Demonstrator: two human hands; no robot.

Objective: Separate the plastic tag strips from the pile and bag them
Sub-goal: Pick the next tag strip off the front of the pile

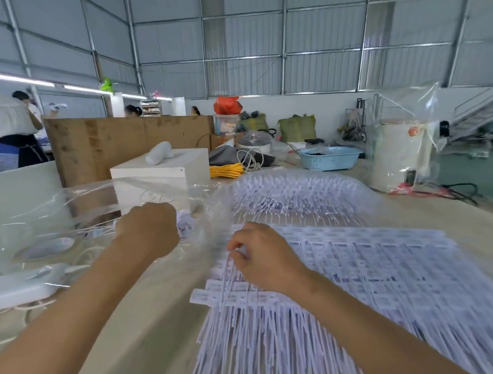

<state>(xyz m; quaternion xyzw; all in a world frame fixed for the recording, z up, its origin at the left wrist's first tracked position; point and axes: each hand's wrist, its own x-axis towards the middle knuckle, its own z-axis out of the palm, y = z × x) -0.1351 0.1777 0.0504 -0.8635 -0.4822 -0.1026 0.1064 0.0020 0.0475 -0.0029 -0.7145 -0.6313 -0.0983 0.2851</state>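
Fingers [238, 253] of the right hand [262, 258] pinch white plastic tag strips [347, 267] heaped on the beige worktop [149, 310]; left of that pile, the left hand [149, 228] seemingly grips the clear plastic bag [65, 205], ready for filling.

Both bare arms reach forward. The left hand [149, 228] is fisted, knuckles up; the right hand [261, 256] curls, fingertips pinching downward.
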